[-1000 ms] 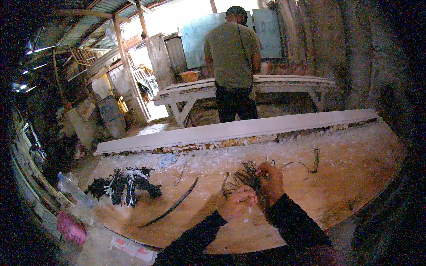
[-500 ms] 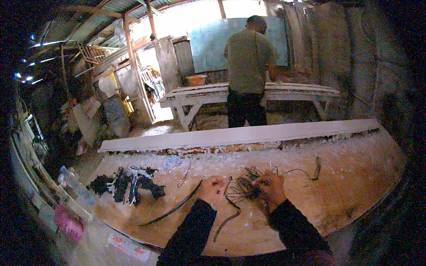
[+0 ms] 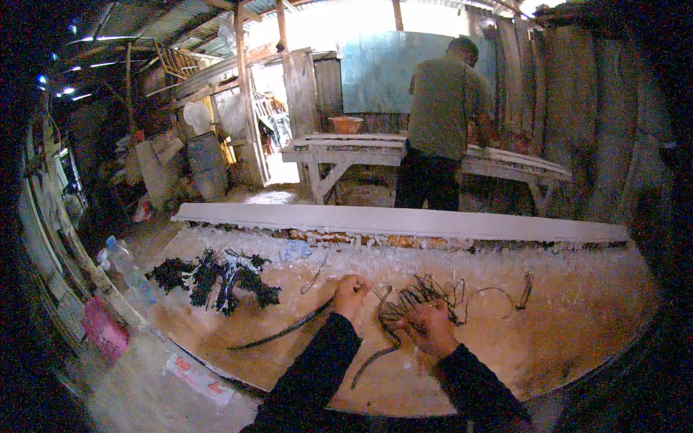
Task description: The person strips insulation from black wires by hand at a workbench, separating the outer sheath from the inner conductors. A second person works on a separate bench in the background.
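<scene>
My left hand (image 3: pixel 351 296) is closed in a pinch above the board; what its fingertips hold is too small to make out. A dark flat strip (image 3: pixel 289 329) lies beside its wrist. To the right, my right hand (image 3: pixel 429 328) has its fingers curled on a loose bundle of thin dark wires (image 3: pixel 426 291), whose looped ends spread out beyond the fingers. Between the hands a second dark strip (image 3: pixel 372 355) bends toward me. A heap of black and whitish tied strands (image 3: pixel 220 280) rests on the left of the board.
A long white moulding (image 3: pixel 404 222) runs along the far edge of the wooden worktop (image 3: pixel 548 339). Loose wire (image 3: pixel 525 290) lies right. A plastic bottle (image 3: pixel 126 263) and pink object (image 3: pixel 105 328) are at left. Another person (image 3: pixel 440 108) stands at a far white bench (image 3: pixel 361 148).
My right hand has come nearer to me and slightly left, showing more of the wire bundle beyond its fingers. My left hand stays pinched. The view has turned a little left.
</scene>
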The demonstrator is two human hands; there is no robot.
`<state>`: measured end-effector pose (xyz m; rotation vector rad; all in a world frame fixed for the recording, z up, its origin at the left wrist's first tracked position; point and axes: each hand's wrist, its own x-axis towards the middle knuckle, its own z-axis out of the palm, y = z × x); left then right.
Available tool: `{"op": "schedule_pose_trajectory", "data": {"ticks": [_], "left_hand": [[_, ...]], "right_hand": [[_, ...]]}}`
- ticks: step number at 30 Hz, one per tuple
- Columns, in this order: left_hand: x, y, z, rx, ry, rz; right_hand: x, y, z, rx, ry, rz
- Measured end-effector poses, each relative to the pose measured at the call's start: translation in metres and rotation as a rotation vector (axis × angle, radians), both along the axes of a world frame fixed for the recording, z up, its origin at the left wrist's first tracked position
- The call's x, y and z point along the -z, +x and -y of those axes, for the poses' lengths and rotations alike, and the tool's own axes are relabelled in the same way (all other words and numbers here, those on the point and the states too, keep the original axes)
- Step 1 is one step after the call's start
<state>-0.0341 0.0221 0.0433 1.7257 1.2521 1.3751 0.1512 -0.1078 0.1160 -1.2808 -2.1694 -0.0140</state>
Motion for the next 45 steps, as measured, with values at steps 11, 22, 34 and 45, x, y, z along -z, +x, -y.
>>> {"op": "schedule_pose_trajectory", "data": {"ticks": [11,22,34,45], "left_hand": [[-0.018,-0.002,0.107,0.192,0.047,-0.367],[-0.010,-0.010,0.186,-0.151,0.357,-0.865],[-0.136,-0.015,0.316,0.778,-0.379,0.125],[-0.176,-0.058,0.359,0.666,-0.101,-0.253]], "right_hand": [[-0.022,0.029,0.021,0.428,0.168,-0.068],[0.008,0.034,0.102,0.505,0.071,-0.149],[-0.028,0.012,0.243,-0.386,-0.654,-0.688],[-0.048,0.059,0.306,-0.247,-0.744,-0.940]]}}
